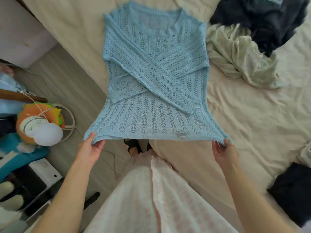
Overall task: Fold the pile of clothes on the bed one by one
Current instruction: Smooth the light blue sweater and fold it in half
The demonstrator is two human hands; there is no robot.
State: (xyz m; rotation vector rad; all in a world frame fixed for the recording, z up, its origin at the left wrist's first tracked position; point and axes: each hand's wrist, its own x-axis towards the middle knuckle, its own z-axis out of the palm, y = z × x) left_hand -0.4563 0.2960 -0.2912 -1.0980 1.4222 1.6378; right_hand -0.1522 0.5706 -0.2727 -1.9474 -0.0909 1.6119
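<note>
Bed (252,115), cream sheet, wrinkled, fills the far and right part of the view. Floor (67,84) runs along its left side.

Blue sweater (151,68) lies flat at the bed's left edge, neck at the far end, hem at the near end. Both sleeves are folded across the chest and cross in an X. Open knit, with frayed holes near the hem. The hem is lifted off the bed and stretched wide, hanging past the bed's near edge.

Dark clothes (269,19) are heaped at far right. Pale green garment (235,56) is crumpled just beside the sweater's right shoulder, touching the dark heap. Another dark garment (292,189) sits at near right on the bed. A small white cloth (306,153) shows at the right edge.

Pink skirt (151,199) at near centre, worn by the person.

Clutter at left on the floor: an orange plush toy (33,115) and a white round lamp (47,133).

Left hand (89,148) pinches the hem's left corner, thumb on top, fingers curled under. Right hand (225,152) pinches the right corner the same way.
</note>
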